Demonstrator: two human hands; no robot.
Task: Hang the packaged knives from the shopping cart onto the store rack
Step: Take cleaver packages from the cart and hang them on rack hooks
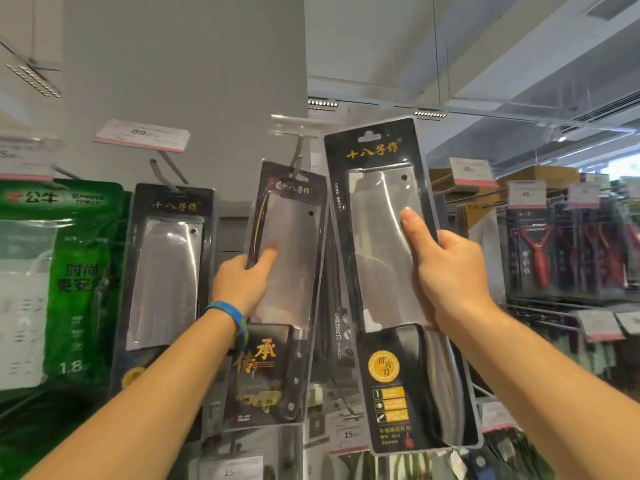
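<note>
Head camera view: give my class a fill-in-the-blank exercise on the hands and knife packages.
1. The left hand, gripping the hanging knife package, wears a ____ wristband.
2. The right hand holds the other knife package with its ____ pressed on the front.
3. The bag at the far left is ____.
Missing words: blue; thumb; green.

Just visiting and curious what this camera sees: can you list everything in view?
raised knife pack: one, black, raised right of centre, off the pegs.
middle knife pack: one, black, tilted at the centre peg.
left knife pack: one, black, hanging on a peg.
green package: one, green, far left.
price tags: several, white with pink edge, above the pegs.
peeler packs: several, red, right rack.
wristband: one, blue, left wrist.
left grip: one, bare hand, holds the middle knife pack.
right grip: one, bare hand, holds the raised knife pack.
</note>
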